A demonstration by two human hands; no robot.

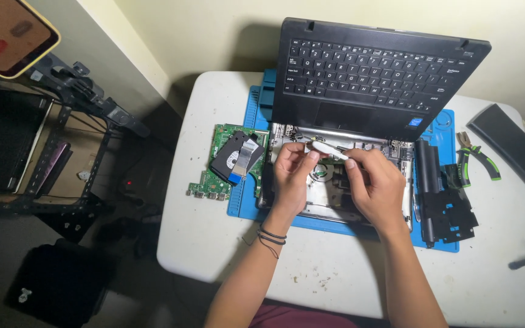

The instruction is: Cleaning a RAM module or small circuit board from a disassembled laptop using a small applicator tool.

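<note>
A black laptop keyboard panel is tilted up at the back over the open silver laptop base, which lies on a blue work mat. Both hands are over the base. My left hand and my right hand together hold a small white pen-like tool between their fingertips, above the base's inner parts. Black bands circle my left wrist.
A green circuit board with a black drive lies left of the mat. A black battery and black bracket, green-handled pliers and a black slab sit right. A phone on a stand hangs at top left.
</note>
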